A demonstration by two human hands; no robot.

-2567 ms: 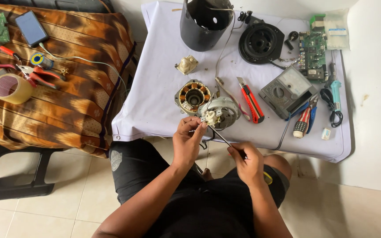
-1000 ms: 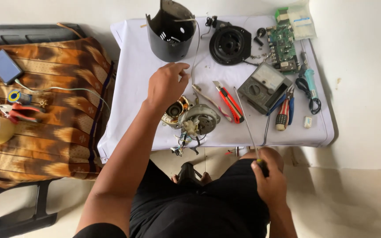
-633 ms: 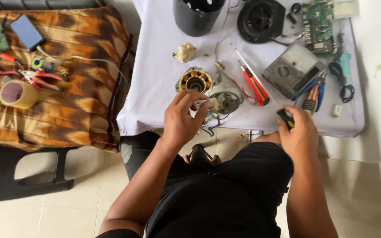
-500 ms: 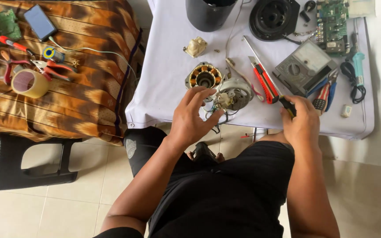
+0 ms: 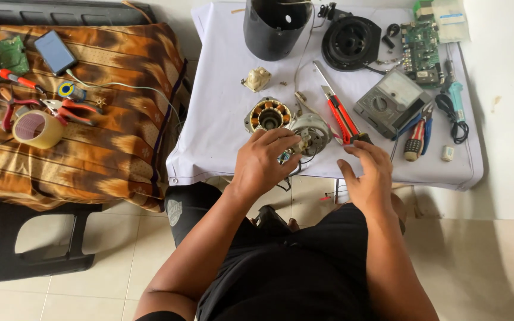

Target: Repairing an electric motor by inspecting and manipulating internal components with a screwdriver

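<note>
My left hand (image 5: 263,163) hides the near side of the silver motor housing (image 5: 310,132), fingers curled onto it at the near edge of the white-clothed table (image 5: 221,119). My right hand (image 5: 369,172) clasps a dark tool handle (image 5: 361,138), its tip hard to see. Pale tiled floor (image 5: 489,261) lies below.

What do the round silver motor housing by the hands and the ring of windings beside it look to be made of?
The round silver motor housing looks like cast metal: dull grey sheen. The ring of windings seems to be copper coils in a steel core: orange-brown bundles inside a grey ring.
</note>
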